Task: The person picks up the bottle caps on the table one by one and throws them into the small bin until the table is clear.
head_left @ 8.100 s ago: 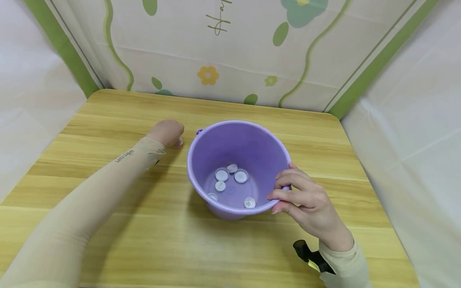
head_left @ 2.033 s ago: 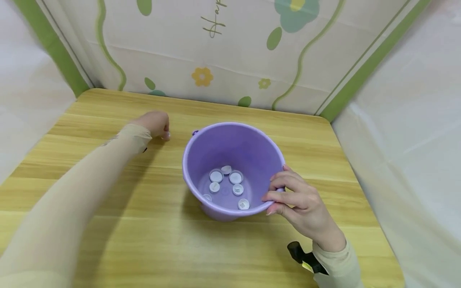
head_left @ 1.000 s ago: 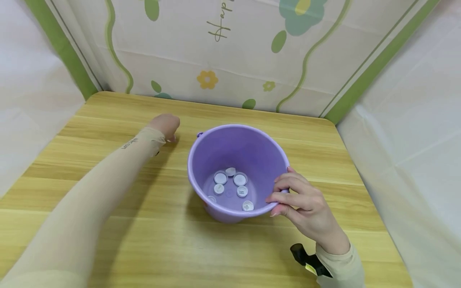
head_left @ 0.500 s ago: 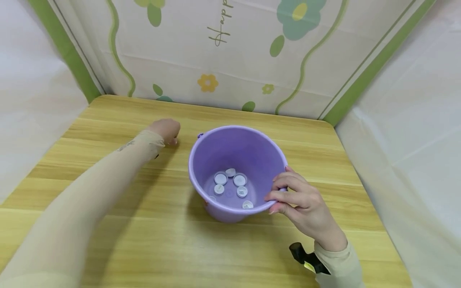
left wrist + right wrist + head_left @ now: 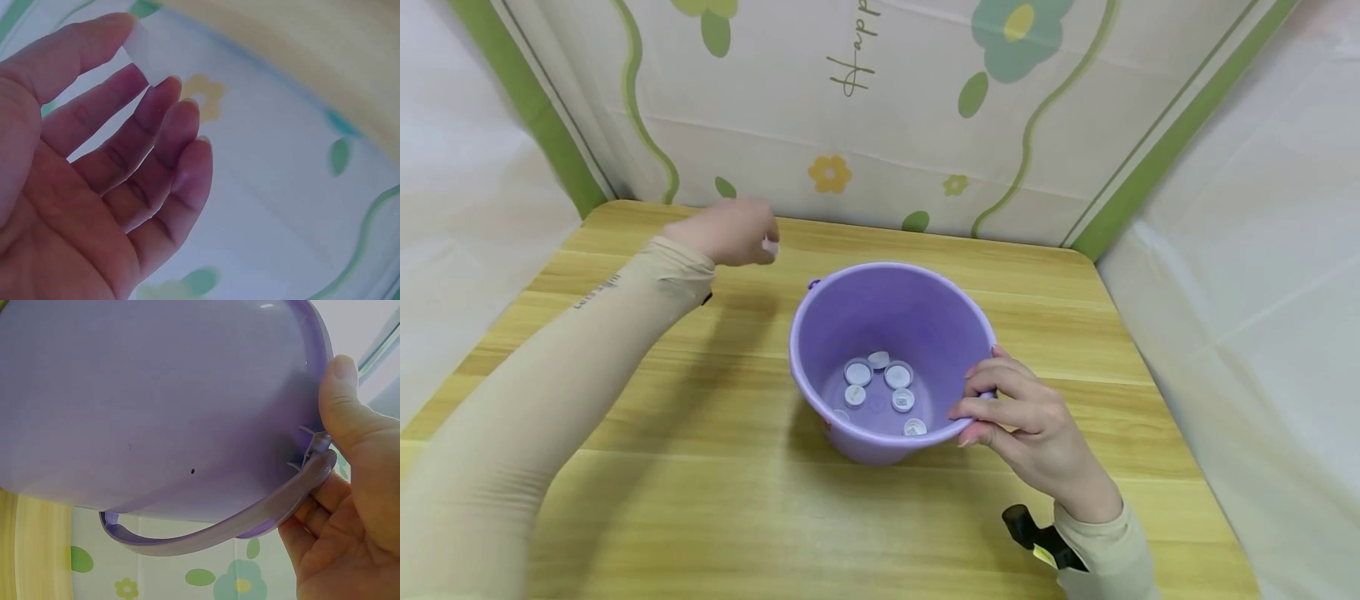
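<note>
A purple bucket (image 5: 895,300) stands on the wooden table with several white bottle caps (image 5: 859,372) on its bottom. My right hand (image 5: 1026,417) grips the rim on the right, thumb outside and fingertips over the edge. In the right wrist view, the bucket's handle (image 5: 206,540) hangs along the outer wall beside that hand. Up in the air, left of and behind the bucket, is my left hand (image 5: 730,232). It pinches a small white cap (image 5: 150,56) between thumb and fingertips, as the left wrist view shows; the other fingers are loosely bent.
The wooden table (image 5: 700,500) spreads around the bucket. A patterned curtain (image 5: 895,125) hangs behind its far edge, with pale sheets at both sides. A black wrist mount (image 5: 1041,537) sits at the right cuff.
My left hand has risen off the tabletop, up and away, with the white cap in its fingers. Earlier, one more cap came into the bucket. My right hand stays on the rim.
</note>
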Demonstrator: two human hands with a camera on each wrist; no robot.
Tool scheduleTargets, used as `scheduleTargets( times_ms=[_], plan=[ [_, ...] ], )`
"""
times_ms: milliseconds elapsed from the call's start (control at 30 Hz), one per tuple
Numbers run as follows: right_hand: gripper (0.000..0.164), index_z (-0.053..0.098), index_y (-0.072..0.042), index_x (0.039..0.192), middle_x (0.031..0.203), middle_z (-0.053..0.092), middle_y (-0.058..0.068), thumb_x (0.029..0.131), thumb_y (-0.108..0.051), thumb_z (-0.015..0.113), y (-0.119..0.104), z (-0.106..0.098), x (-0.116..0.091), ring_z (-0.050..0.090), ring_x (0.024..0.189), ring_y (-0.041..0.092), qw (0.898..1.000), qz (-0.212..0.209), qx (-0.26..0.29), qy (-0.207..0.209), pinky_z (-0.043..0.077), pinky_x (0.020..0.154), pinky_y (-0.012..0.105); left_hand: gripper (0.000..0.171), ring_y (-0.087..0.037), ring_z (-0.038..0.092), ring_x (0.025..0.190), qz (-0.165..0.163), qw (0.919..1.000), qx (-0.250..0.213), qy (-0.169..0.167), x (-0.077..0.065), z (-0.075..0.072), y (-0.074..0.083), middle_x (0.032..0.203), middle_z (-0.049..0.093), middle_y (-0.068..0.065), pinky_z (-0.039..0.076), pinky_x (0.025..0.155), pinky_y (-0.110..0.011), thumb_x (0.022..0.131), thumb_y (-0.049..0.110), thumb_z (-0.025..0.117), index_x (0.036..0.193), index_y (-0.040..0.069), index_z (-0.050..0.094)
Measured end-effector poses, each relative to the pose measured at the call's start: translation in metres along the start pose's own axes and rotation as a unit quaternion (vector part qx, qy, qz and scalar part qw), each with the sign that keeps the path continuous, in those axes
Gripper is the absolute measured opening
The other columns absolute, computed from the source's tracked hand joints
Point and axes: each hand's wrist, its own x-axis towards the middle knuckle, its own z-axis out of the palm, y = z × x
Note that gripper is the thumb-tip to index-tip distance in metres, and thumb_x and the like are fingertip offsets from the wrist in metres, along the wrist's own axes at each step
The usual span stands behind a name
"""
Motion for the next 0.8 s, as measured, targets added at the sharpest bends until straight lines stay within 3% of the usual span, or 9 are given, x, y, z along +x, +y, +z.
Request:
scheduleTargets(
  times_ms=[67, 167, 400, 533, 800],
  plan=[
    [0.023, 0.076, -0.004, 0.092, 0.090, 0.064, 0.009, 0.088, -0.027, 0.071, 0.000, 0.000, 0.000, 0.056, 0.095, 0.027, 1.000, 0.002, -0.001, -0.001, 0.029, 0.113, 0.047, 0.017, -0.029, 0.062, 0.082, 0.011, 0.9998, 0.009, 0.015, -0.007, -0.015, 0.009, 0.088, 0.068, -0.012, 0.051, 0.074, -0.044, 0.089, 0.010, 0.060, 0.094, 0.001, 0.073],
    [0.024, 0.076, -0.004, 0.092, 0.090, 0.064, 0.009, 0.087, -0.027, 0.071, -0.001, 0.000, 0.001, 0.056, 0.095, 0.027, 1.000, 0.004, -0.002, -0.001, 0.029, 0.113, 0.047, 0.016, -0.024, 0.054, 0.071, 0.032, 0.9985, 0.016, 0.043, -0.016, -0.033, 0.022, 0.076, 0.062, -0.007, 0.045, 0.066, -0.039, 0.090, 0.012, 0.060, 0.091, 0.003, 0.073],
    [0.024, 0.076, -0.004, 0.092, 0.089, 0.063, 0.008, 0.087, -0.027, 0.071, -0.001, -0.001, 0.000, 0.056, 0.095, 0.026, 1.000, 0.008, -0.003, -0.002, 0.029, 0.113, 0.047, 0.025, -0.030, 0.064, 0.089, 0.086, 0.9901, 0.020, 0.110, -0.039, -0.066, 0.062, 0.100, 0.070, -0.015, 0.050, 0.083, -0.047, 0.093, 0.013, 0.061, 0.111, 0.000, 0.073],
    [0.024, 0.076, -0.005, 0.092, 0.089, 0.063, 0.008, 0.087, -0.027, 0.071, 0.001, -0.001, -0.001, 0.056, 0.095, 0.026, 1.000, 0.006, -0.006, -0.002, 0.029, 0.113, 0.047, 0.025, -0.031, 0.063, 0.091, 0.113, 0.9832, 0.042, 0.137, -0.048, -0.073, 0.082, 0.102, 0.069, -0.014, 0.049, 0.084, -0.048, 0.093, 0.014, 0.061, 0.111, 0.003, 0.074],
    [0.023, 0.076, -0.005, 0.093, 0.090, 0.063, 0.009, 0.088, -0.027, 0.071, 0.002, -0.001, 0.000, 0.056, 0.095, 0.026, 1.000, 0.003, -0.008, -0.002, 0.029, 0.113, 0.047, 0.014, -0.027, 0.059, 0.086, 0.146, 0.9774, 0.070, 0.136, -0.058, -0.069, 0.117, 0.093, 0.064, -0.008, 0.049, 0.073, -0.047, 0.093, 0.016, 0.062, 0.097, 0.013, 0.074]
  ],
)
